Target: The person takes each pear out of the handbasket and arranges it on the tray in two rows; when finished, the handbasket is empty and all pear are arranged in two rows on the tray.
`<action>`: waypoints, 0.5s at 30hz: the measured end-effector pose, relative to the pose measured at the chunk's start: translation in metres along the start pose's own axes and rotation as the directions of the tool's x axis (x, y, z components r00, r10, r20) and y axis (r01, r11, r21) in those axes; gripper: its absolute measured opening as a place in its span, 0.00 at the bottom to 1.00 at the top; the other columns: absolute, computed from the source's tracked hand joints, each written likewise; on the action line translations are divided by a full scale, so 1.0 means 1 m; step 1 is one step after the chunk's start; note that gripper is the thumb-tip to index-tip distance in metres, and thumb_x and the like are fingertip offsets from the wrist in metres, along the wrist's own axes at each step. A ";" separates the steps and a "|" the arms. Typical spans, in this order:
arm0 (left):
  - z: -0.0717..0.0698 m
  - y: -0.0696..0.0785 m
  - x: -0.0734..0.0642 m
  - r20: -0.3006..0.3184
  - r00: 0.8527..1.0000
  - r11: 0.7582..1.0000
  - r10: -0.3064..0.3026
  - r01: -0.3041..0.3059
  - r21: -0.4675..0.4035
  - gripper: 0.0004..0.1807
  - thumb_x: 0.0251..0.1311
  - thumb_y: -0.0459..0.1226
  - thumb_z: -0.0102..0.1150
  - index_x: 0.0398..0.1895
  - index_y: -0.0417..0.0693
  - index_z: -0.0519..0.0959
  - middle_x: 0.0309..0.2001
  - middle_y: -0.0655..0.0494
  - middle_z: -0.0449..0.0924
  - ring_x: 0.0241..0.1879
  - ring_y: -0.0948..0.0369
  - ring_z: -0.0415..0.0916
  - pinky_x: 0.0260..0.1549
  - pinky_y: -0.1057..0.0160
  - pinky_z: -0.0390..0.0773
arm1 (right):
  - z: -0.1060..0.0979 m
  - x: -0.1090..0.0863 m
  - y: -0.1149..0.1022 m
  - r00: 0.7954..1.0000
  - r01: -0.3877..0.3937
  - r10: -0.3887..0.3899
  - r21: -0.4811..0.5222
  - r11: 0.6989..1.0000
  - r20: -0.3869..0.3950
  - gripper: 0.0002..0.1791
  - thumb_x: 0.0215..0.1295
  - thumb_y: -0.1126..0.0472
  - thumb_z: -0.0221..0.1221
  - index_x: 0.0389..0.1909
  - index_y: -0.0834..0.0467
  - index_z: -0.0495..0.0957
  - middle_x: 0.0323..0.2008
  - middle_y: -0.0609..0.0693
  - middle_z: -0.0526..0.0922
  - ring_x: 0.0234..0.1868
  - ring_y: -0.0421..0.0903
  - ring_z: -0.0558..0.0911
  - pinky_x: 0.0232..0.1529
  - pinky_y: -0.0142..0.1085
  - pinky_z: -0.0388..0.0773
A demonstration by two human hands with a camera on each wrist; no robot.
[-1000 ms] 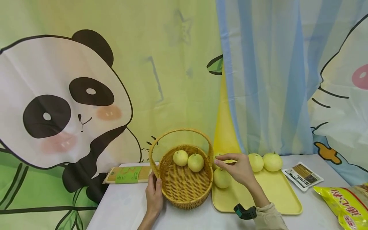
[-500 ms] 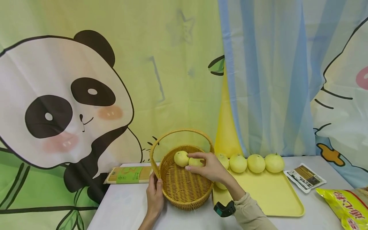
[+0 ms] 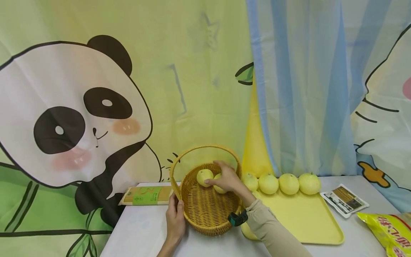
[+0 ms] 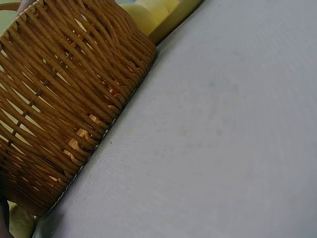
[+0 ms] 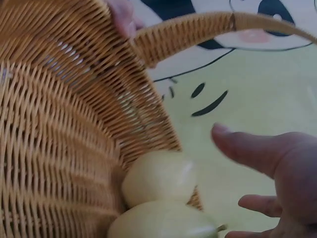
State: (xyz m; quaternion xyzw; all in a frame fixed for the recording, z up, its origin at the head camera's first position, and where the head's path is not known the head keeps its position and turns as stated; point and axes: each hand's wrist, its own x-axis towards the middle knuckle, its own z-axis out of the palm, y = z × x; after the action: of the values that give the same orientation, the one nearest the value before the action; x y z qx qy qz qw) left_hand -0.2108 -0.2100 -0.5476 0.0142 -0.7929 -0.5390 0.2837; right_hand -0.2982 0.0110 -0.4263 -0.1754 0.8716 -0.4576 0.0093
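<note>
A wicker basket [image 3: 208,214] with a tall hoop handle stands on the table. Two pale yellow-green pears [image 3: 204,177] lie inside at its back; the right one is partly covered by my right hand. My left hand [image 3: 176,219] grips the basket's left side near the foot of the handle; in the right wrist view, its fingertips [image 5: 123,17] show at the rim. My right hand [image 3: 226,177] is over the back right of the basket, thumb and fingers spread. From the right wrist, a gap shows between these fingers and the two pears [image 5: 161,178], and nothing is held.
Right of the basket is a yellow tray [image 3: 308,221] with several pears [image 3: 289,184] along its back edge and another pear [image 3: 248,231] near its front left corner. A noodle pack [image 3: 147,195] lies behind left. A flat packet [image 3: 344,200] and a yellow bag [image 3: 388,232] lie right.
My right hand has moved left from the tray's pears to above the basket, then slightly further back. My left hand stays on the basket. The head view has shifted slightly.
</note>
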 end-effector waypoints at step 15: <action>-0.001 -0.001 0.000 0.014 1.000 1.000 0.007 -0.007 -0.001 0.26 0.84 0.37 0.44 0.80 0.45 0.64 0.73 0.41 0.75 0.72 0.47 0.74 0.63 0.81 0.66 | 0.012 0.001 0.016 0.998 -0.009 0.015 -0.084 0.996 0.064 0.42 0.63 0.60 0.75 0.76 0.62 0.69 0.81 0.70 0.57 0.82 0.70 0.56 0.74 0.69 0.65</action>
State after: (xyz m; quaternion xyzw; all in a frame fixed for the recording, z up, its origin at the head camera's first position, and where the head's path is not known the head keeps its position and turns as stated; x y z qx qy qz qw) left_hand -0.2101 -0.2110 -0.5481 0.0077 -0.7946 -0.5387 0.2800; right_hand -0.3016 0.0093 -0.4460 -0.1850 0.8903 -0.4147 0.0326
